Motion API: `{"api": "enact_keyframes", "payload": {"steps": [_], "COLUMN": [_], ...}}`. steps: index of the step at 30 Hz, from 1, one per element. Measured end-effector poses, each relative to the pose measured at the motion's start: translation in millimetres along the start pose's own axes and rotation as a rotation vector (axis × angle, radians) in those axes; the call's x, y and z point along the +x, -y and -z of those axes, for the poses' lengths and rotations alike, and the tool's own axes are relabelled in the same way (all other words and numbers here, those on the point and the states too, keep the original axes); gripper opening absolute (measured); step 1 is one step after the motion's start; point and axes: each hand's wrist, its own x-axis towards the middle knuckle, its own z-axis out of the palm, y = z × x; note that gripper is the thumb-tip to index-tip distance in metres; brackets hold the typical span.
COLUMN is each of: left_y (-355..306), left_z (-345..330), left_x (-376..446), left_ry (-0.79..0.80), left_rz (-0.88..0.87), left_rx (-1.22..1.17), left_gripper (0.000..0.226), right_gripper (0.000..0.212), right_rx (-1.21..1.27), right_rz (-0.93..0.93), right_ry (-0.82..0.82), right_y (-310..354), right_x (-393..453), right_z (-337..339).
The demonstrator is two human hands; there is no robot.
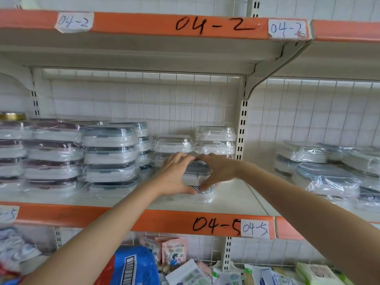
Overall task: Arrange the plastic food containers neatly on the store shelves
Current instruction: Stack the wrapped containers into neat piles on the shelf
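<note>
Both hands are on a short stack of grey-lidded containers [197,171] sitting on the 04-5 shelf [232,199]. The left hand [175,173] and right hand [218,169] cup it from either side, fingertips nearly meeting on top. All are shrink-wrapped and look empty. Taller grey-lidded stacks [110,155] sit to the left, clear-lidded ones [214,139] just behind.

Orange shelf edge [164,218], grey-lidded containers [111,153]

Both hands, left hand [174,174] and right hand [219,171], grip a small wrapped container stack [197,173] on shelf [232,199] marked 04-5.
</note>
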Motion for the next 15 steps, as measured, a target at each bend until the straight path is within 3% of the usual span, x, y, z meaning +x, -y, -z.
{"api": "enact_keyframes", "payload": {"steps": [5, 11, 15], "left_y": [25.0, 33.5, 7.2], "left_z": [14.0, 25.2, 17.6], "left_x": [-11.8, -17.5, -8.3], "left_ry": [-0.083, -0.063, -0.093], "left_rz": [0.032, 0.052, 0.008], "left_rx": [0.209, 0.257, 0.286], "left_gripper": [0.094, 0.088, 0.094], "right_gripper": [0.095, 0.084, 0.062], "right_rx": [0.059, 0.190, -0.051], "right_rz": [0.029, 0.061, 0.062], "right_ry": [-0.081, 0.005, -0.115], "right_y": [22.8, 14.4, -7.9], "right_x": [25.4, 18.5, 2.9], "right_z": [-12.0, 5.9, 19.7]}}
